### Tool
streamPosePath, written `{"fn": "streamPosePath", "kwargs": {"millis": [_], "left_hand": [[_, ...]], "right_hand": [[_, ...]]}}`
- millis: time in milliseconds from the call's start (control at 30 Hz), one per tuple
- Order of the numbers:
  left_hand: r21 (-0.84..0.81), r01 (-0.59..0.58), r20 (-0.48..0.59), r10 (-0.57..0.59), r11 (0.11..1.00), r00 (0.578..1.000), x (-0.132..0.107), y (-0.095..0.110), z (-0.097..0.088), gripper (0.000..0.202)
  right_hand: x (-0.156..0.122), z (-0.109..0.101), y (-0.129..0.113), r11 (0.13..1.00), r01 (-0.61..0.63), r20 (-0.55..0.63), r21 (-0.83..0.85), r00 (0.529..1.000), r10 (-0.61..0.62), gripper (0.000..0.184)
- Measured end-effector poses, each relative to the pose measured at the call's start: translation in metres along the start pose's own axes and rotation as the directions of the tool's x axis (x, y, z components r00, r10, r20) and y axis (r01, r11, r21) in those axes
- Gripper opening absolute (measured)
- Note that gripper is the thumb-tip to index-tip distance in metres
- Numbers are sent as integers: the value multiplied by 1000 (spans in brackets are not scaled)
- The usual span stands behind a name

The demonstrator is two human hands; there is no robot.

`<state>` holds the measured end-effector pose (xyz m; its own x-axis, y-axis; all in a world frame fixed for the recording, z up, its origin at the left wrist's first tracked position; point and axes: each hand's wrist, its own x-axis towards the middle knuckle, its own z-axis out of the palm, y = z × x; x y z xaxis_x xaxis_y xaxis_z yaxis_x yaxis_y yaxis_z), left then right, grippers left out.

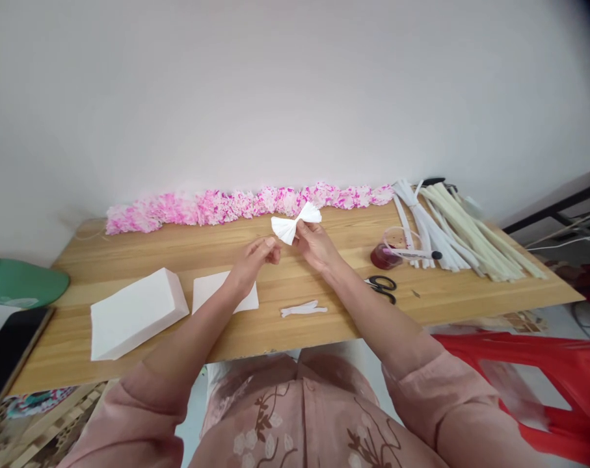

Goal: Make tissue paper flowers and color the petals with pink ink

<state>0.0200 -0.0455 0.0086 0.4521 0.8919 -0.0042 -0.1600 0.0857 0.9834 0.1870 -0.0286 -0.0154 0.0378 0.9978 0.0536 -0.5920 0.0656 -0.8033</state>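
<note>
Pinched at its narrow middle, a white pleated paper bow (283, 227) is held up in my right hand (317, 244), its two ends fanned out. My left hand (259, 257) is just to the left of the bow, apart from it, with thumb and fingers closed together. Whether anything small is between those fingers cannot be seen. Below my left wrist lies a flat stack of white paper sheets (211, 286), partly covered by the forearm. A few short white strips (303, 309) rest on the wooden table (275, 338) between my forearms.
A row of pink-and-white paper flowers (216, 207) runs along the wall. Left are a thick paper block (133, 312), a phone (12, 351) and a green cap (26, 279). Right are black-handled scissors (383, 283), a dye cup (385, 257), bundled strips (431, 227) and a red stool (582, 383).
</note>
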Motion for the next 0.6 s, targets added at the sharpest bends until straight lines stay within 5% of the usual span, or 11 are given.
{"fn": "streamPosePath", "kwargs": {"millis": [167,267,367,467,600], "left_hand": [[44,125,122,-129,991,984,-2,8,-6,29],[294,172,307,-264,940,914,-1,24,-24,26],[349,72,113,-118,934,987,2,35,-40,24],[301,-47,-83,75,952,994,3,36,-41,30],[206,-87,87,70,975,994,1,29,-32,38]], "right_hand": [[-4,3,-1,997,-57,29,-53,998,59,35],[-9,5,-3,990,-125,128,-60,983,132,37],[-14,5,-5,976,-187,283,-109,936,211,37],[-18,3,-6,956,-179,414,-235,871,265,36],[-19,2,-6,935,-80,509,-344,822,257,37]]}}
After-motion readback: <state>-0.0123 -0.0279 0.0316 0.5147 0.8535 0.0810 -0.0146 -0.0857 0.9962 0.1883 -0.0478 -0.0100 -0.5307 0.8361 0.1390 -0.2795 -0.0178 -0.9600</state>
